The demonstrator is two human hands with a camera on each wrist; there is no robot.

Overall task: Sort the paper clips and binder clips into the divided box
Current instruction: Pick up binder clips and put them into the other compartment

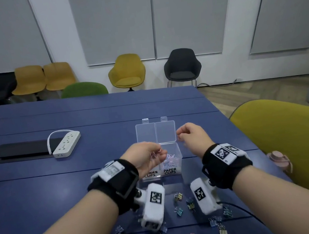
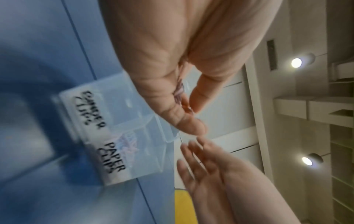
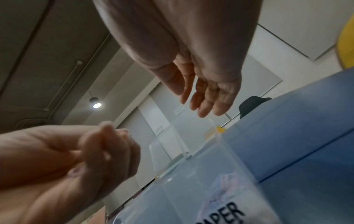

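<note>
Blue table (image 1: 41, 192), near edge first: roughly sixteen binder clips (image 1: 177, 197) lie loose in front of you, none boxed as far as I can see. Your left hand (image 1: 147, 157) pinches a few pink paper clips (image 1: 155, 154) over the divided box (image 1: 172, 171); count is unclear through the blur. Your right hand (image 1: 192, 137) hovers beside the open lid (image 1: 156, 132), fingers loose, holding nothing. Paper-clip compartment holds a pile; binder-clip compartment looks empty. Paper clips nearly done, binder clips all left.
</note>
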